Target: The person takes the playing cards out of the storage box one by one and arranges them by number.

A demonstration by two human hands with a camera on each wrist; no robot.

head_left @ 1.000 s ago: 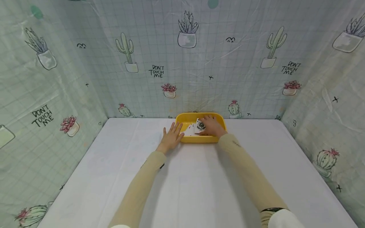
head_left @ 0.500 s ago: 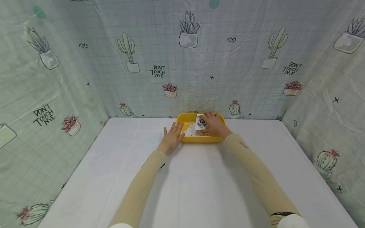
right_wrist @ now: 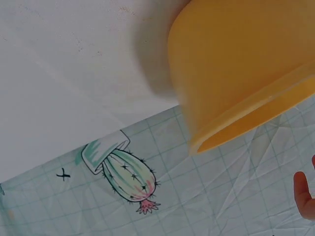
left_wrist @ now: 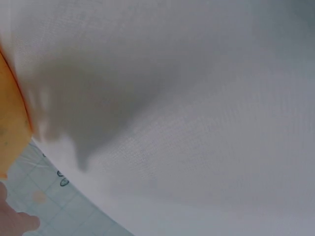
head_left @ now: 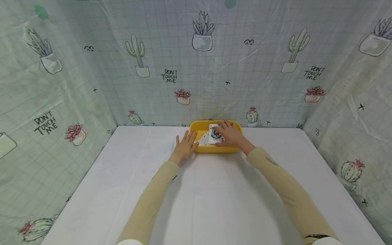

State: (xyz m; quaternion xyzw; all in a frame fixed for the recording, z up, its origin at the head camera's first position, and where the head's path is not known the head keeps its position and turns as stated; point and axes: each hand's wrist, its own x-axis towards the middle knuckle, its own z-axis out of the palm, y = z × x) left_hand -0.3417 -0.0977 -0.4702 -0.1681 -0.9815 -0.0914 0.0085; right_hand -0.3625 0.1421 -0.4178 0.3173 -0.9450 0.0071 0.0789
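Since half a second ago, right hand (head_left: 231,135) and its playing card (head_left: 215,133) have come slightly nearer, while the right forearm (head_left: 281,183) has swung toward the right. This card is above or inside the yellow tray (head_left: 215,149), just left of the right palm, its long axis running near to far. The right hand is the closer one; its curled fingers and thumb seem to grip the card. Left hand (head_left: 184,148) is spread against the tray's left side. Other cards (head_left: 202,140) lie left of the gripped one. It shows a big black spade; its smaller print is unclear. Backdrop cloth (head_left: 226,102) reads "DON'T TOUCH ME".
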